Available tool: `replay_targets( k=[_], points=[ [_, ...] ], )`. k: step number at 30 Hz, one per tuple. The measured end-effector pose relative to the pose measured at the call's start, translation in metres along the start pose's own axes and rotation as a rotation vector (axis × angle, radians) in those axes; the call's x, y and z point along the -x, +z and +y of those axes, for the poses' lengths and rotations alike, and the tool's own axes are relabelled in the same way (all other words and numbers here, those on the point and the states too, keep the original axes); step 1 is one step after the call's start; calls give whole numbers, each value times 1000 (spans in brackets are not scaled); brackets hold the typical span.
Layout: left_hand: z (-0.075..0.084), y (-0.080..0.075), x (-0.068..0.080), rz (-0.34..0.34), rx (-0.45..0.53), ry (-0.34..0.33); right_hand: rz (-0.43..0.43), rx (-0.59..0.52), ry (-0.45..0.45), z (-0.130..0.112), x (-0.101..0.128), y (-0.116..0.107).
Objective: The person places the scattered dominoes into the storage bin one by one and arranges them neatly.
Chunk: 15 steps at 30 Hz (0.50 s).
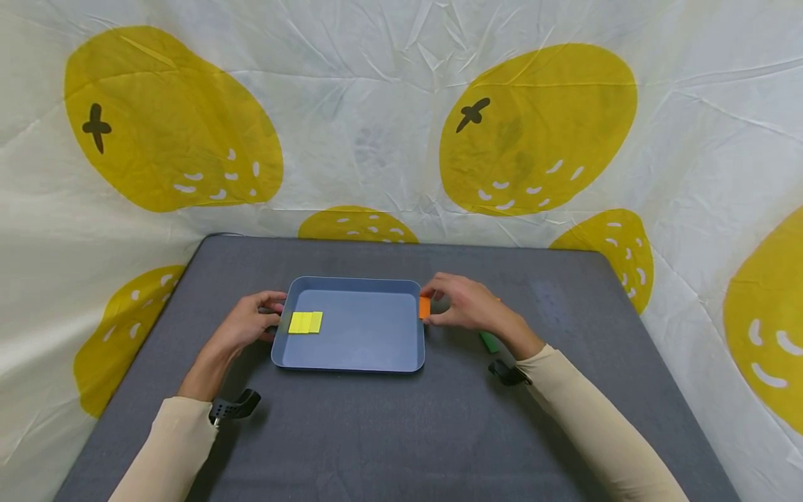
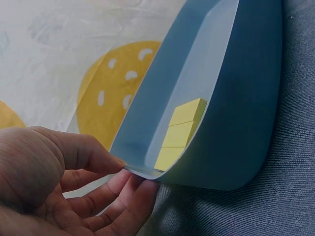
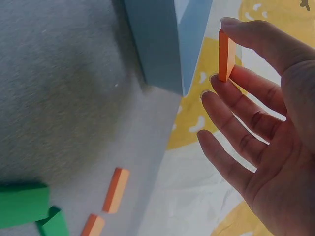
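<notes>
A blue-grey rectangular tray (image 1: 370, 341) lies on the table. My left hand (image 1: 246, 322) pinches its left rim, thumb on top and fingertips against the outer wall in the left wrist view. Three yellow blocks (image 2: 178, 134) sit side by side inside the tray, near that left end. My right hand (image 1: 465, 302) holds a thin orange block (image 1: 424, 308) upright at the tray's right rim. Thumb and fingertips pinch this block (image 3: 224, 56) by its two ends in the right wrist view, while the other fingers spread loosely.
Two more orange blocks (image 3: 116, 191) lie on the table right of the tray. Beside them are green blocks (image 3: 22, 205), partly hidden under my right wrist in the head view. A dark grey cloth covers the table (image 1: 364, 439); a lemon-print curtain (image 1: 364, 139) hangs behind it.
</notes>
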<state>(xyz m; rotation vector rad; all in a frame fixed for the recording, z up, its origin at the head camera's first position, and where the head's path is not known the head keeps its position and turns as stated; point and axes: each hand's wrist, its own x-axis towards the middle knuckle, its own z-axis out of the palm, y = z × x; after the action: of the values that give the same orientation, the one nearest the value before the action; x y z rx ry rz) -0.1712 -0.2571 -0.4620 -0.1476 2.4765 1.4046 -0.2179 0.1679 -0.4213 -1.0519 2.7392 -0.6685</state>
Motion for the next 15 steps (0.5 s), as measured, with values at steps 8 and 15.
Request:
replay_targets(
  k=[8,15],
  points=[
    [0,0,0,-1,-1,1,-30,17,5,-12,-16,2],
    [-1,0,-1,-7,8,5,-54,22,-17,-18,-30,7]
  ],
)
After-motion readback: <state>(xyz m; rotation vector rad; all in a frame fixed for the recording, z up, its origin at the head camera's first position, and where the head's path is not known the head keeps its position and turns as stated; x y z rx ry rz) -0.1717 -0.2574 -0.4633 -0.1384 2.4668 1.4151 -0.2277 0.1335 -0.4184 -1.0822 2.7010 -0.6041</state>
